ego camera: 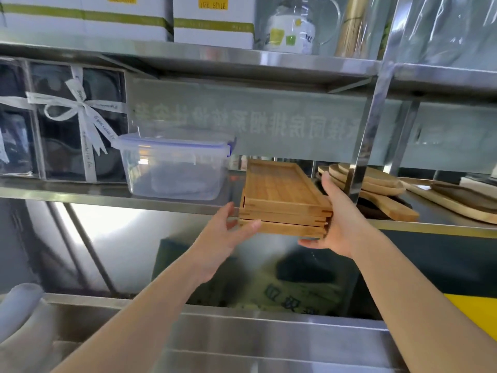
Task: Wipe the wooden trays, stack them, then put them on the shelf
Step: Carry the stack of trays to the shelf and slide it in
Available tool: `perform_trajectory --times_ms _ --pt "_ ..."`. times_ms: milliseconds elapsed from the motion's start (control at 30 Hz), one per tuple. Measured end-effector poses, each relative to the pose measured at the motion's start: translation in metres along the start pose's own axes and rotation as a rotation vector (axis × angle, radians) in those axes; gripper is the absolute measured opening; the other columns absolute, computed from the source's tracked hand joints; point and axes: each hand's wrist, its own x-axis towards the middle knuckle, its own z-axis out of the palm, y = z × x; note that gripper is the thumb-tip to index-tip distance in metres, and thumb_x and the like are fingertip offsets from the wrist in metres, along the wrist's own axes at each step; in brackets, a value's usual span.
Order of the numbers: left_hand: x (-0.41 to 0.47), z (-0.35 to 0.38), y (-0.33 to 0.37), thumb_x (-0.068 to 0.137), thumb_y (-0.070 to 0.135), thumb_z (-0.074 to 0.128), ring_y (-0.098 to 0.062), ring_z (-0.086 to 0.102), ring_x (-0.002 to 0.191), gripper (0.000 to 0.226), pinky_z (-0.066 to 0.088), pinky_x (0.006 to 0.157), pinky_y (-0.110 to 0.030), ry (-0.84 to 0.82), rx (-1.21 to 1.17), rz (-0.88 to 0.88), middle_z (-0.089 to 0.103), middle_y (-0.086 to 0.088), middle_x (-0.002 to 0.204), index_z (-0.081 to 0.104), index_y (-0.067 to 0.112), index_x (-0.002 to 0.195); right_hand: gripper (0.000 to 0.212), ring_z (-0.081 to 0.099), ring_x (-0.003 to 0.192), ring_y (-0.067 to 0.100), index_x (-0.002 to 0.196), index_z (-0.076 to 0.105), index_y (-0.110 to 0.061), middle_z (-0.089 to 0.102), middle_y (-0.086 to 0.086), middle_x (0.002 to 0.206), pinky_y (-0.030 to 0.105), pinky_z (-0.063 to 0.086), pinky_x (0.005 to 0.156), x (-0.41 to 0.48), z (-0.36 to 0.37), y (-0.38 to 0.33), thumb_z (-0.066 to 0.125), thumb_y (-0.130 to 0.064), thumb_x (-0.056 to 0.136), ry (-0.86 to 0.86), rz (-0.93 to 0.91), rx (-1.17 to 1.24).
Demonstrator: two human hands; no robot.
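Note:
A stack of rectangular wooden trays (282, 195) lies partly on the steel shelf (166, 203), its near end jutting over the shelf's front edge. My left hand (228, 235) touches the stack's near left corner with thumb and fingertips. At the near right corner my right hand (338, 224) grips the stack, with fingers along its right side and the thumb underneath.
A clear lidded plastic box (174, 168) stands just left of the trays. Round wooden boards (373, 181) and a shelf post (360, 157) are close on the right. A ribboned gift box (61, 122) sits far left. Boxes fill the upper shelf. A steel counter (269, 340) lies below.

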Motion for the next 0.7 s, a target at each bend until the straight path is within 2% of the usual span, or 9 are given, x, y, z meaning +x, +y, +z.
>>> perform_trajectory --times_ms 67,133,167,233,333,433,533,600,700 --pt "-0.001 0.009 0.000 0.063 0.059 0.072 -0.007 0.047 0.124 0.090 0.036 0.109 -0.035 0.013 0.125 0.084 0.051 0.013 0.134 0.030 0.032 0.139 0.099 0.050 0.121 0.027 0.140 0.028 -0.029 0.051 0.004 0.137 0.058 0.037 0.099 -0.004 -0.009 0.014 0.063 -0.073 0.058 -0.067 -0.136 -0.049" --pt "-0.001 0.018 0.005 0.078 0.041 0.069 0.005 0.048 0.113 0.065 0.039 0.099 -0.017 -0.006 0.176 0.166 0.049 0.022 0.122 0.028 0.043 0.128 0.094 0.036 0.131 0.009 0.144 0.020 -0.031 0.034 -0.012 0.148 0.044 0.023 0.113 -0.015 -0.011 0.029 0.058 -0.066 0.066 -0.165 -0.312 -0.157" --pt "0.000 0.020 0.006 0.083 0.032 0.067 0.007 0.049 0.110 0.062 0.040 0.095 -0.013 -0.001 0.204 0.200 0.048 0.024 0.119 0.025 0.045 0.127 0.093 0.035 0.129 -0.001 0.144 0.019 -0.034 0.032 -0.021 0.146 0.036 0.023 0.113 -0.019 -0.012 0.035 0.061 -0.062 0.065 -0.198 -0.367 -0.235" --pt "0.006 0.020 0.004 0.087 0.024 0.063 -0.002 0.051 0.115 0.063 0.043 0.103 -0.025 0.039 0.239 0.259 0.051 0.015 0.125 0.025 0.034 0.137 0.094 0.046 0.121 -0.008 0.141 0.025 -0.033 0.050 -0.022 0.134 0.024 0.032 0.105 -0.022 -0.012 0.045 0.071 -0.056 0.062 -0.217 -0.443 -0.370" --pt "0.011 0.020 0.000 0.091 0.028 0.055 -0.009 0.049 0.121 0.065 0.039 0.110 -0.036 0.091 0.256 0.301 0.050 0.010 0.128 0.020 0.023 0.145 0.091 0.050 0.119 0.000 0.142 0.022 -0.026 0.054 -0.015 0.126 0.028 0.035 0.106 -0.018 -0.011 0.050 0.074 -0.044 0.069 -0.135 -0.492 -0.435" --pt "0.014 0.024 -0.004 0.094 0.033 0.047 -0.004 0.050 0.116 0.055 0.039 0.110 -0.037 0.128 0.219 0.307 0.051 0.017 0.121 0.024 0.023 0.143 0.066 0.049 0.107 -0.004 0.140 0.023 -0.023 0.049 -0.025 0.112 0.024 0.038 0.102 -0.015 -0.005 0.051 0.060 -0.024 0.086 -0.070 -0.541 -0.497" --pt "0.019 0.023 -0.006 0.090 0.037 0.049 -0.003 0.050 0.116 0.055 0.040 0.110 -0.039 0.117 0.188 0.316 0.050 0.020 0.120 0.026 0.026 0.139 0.060 0.048 0.096 -0.005 0.140 0.023 -0.019 0.043 -0.029 0.102 0.021 0.036 0.095 -0.011 -0.005 0.049 0.054 -0.019 0.089 -0.026 -0.538 -0.569" --pt "0.022 0.018 -0.009 0.086 0.036 0.056 -0.006 0.050 0.119 0.064 0.041 0.109 -0.042 0.081 0.228 0.321 0.051 0.018 0.122 0.025 0.026 0.141 0.054 0.048 0.100 0.002 0.138 0.028 -0.015 0.045 -0.025 0.098 0.023 0.036 0.095 -0.008 -0.007 0.047 0.053 -0.017 0.090 -0.005 -0.536 -0.622" --pt "0.029 0.009 -0.011 0.084 0.038 0.059 -0.004 0.051 0.116 0.057 0.036 0.111 -0.045 0.065 0.345 0.338 0.049 0.027 0.117 0.027 0.038 0.131 0.053 0.045 0.112 0.010 0.137 0.029 -0.012 0.048 -0.014 0.105 0.028 0.036 0.099 -0.002 -0.007 0.043 0.054 -0.017 0.090 0.006 -0.525 -0.660"
